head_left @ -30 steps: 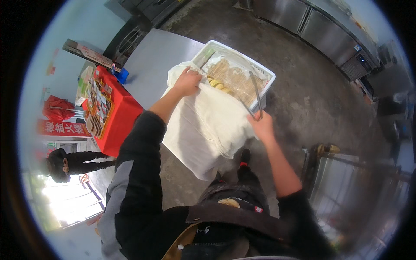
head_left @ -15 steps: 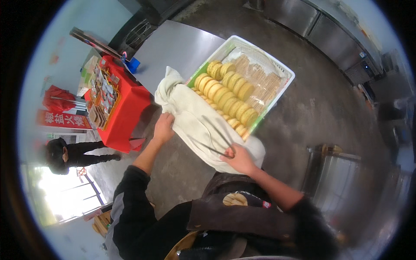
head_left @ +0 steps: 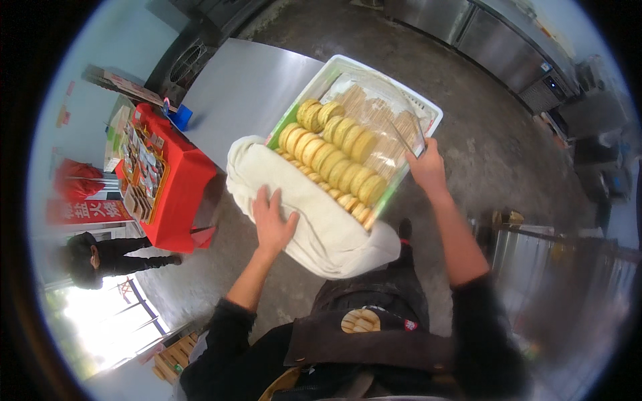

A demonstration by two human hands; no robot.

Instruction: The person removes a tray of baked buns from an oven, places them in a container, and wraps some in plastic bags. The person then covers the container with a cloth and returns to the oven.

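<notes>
A white-rimmed crate [head_left: 431, 112] holds rows of round yellow cakes [head_left: 326, 155], stood on edge and packed side by side. An off-white cloth [head_left: 321, 237] covers the crate's near side, folded back along the rows. My left hand [head_left: 273, 219] lies on this cloth with fingers spread, holding nothing. At the crate's right edge, my right hand [head_left: 429, 167] grips a pair of metal tongs [head_left: 403, 138]. The tongs' two arms are apart and point over the cake-free part of the crate, with nothing visible between them.
A steel table [head_left: 251, 83] stands behind the crate. To its left is a red-covered stand [head_left: 175, 214] with packaged goods. A person in dark clothes [head_left: 117, 256] is at far left. Steel cabinets [head_left: 498, 50] line the far right, above a concrete floor [head_left: 461, 150].
My right hand has moved with the tongs from the near cloth to the crate's right edge. My left hand has shifted from the cloth's left edge onto its top, fingers now spread.
</notes>
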